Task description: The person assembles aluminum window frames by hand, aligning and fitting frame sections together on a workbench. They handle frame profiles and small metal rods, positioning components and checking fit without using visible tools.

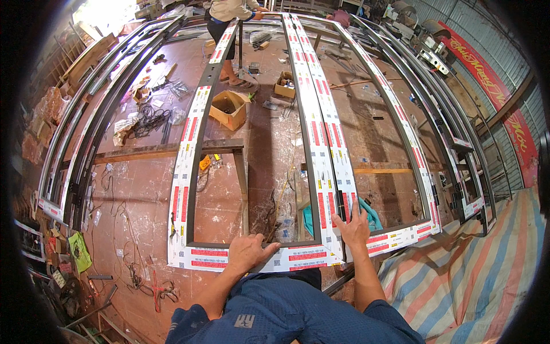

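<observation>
Two aluminium door or window frames lie side by side in front of me, covered in white protective film with red labels: a left frame (182, 172) and a right frame (421, 163). My left hand (250, 253) grips the near rail of the left frame, its fingertips over the inner edge and its thumb stretched to the right. My right hand (354, 228) lies with fingers stretched over the seam where the two frames meet. Close to its fingertips, a small black fitting (343, 205) sits on the film.
A wooden trestle (166, 150) stands beneath the frames. Cardboard boxes (229, 112) and cables (153, 117) lie on the tiled floor. Another person (229, 11) stands at the far end. More dark frames (461, 178) flank both sides. Striped sheeting (470, 269) covers the near right.
</observation>
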{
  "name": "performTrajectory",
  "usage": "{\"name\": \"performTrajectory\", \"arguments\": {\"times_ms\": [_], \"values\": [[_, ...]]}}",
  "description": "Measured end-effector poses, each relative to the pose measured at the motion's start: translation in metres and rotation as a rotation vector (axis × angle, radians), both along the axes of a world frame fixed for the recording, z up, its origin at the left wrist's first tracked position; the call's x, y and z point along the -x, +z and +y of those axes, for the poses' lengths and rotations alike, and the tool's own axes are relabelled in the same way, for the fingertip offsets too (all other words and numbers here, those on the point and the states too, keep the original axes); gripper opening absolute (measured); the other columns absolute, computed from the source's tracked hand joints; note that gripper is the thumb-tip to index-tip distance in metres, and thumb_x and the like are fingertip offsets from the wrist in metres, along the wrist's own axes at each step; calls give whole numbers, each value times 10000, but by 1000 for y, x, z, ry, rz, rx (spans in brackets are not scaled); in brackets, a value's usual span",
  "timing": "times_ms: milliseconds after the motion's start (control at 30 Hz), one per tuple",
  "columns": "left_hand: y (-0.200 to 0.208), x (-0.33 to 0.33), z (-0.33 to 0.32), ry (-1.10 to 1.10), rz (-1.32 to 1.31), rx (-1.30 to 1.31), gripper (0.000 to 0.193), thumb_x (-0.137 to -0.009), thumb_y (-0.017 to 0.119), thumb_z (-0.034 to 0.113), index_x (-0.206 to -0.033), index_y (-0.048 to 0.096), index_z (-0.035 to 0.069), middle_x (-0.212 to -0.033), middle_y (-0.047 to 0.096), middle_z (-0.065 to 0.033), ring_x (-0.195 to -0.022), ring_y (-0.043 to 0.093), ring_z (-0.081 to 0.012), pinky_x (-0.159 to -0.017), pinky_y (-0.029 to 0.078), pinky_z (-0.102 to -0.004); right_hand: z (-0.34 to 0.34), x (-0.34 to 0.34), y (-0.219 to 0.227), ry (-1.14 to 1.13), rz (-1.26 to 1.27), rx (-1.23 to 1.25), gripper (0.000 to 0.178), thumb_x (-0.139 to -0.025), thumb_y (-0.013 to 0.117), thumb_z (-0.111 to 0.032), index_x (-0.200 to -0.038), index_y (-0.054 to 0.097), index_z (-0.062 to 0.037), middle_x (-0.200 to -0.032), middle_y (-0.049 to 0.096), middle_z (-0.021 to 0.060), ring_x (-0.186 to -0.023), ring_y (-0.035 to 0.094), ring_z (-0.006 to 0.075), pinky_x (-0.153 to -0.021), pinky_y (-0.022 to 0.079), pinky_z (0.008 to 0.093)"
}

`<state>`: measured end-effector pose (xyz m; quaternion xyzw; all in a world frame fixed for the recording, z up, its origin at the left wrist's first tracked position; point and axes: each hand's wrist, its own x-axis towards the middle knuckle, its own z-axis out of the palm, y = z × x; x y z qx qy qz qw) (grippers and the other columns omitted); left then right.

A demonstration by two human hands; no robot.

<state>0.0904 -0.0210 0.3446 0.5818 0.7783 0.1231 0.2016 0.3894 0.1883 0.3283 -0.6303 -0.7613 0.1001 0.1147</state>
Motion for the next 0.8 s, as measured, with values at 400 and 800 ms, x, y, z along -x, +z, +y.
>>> {"name": "performTrajectory", "arguments": {"times_ms": [400,800], "values": [[10,0,2,-1,-15,87,743,-1013,592,727,-1003,786,9,-983,802,-250,-942,785,-412,-829,599,-519,1,2,7,-17,-9,71,1102,-884,782,-719,-1709,412,-90,-1485,525,339,-1265,637,527,-986,575,582],[-2,0,-1,23,-7,-45,638,-981,696,663,-1042,803,37,-948,792,-250,-863,780,-430,-782,608,-519,1,2,4,-22,-5,62,1112,-870,792,-720,-1710,411,-100,-1511,515,351,-1278,630,540,-1003,567,591]]}}
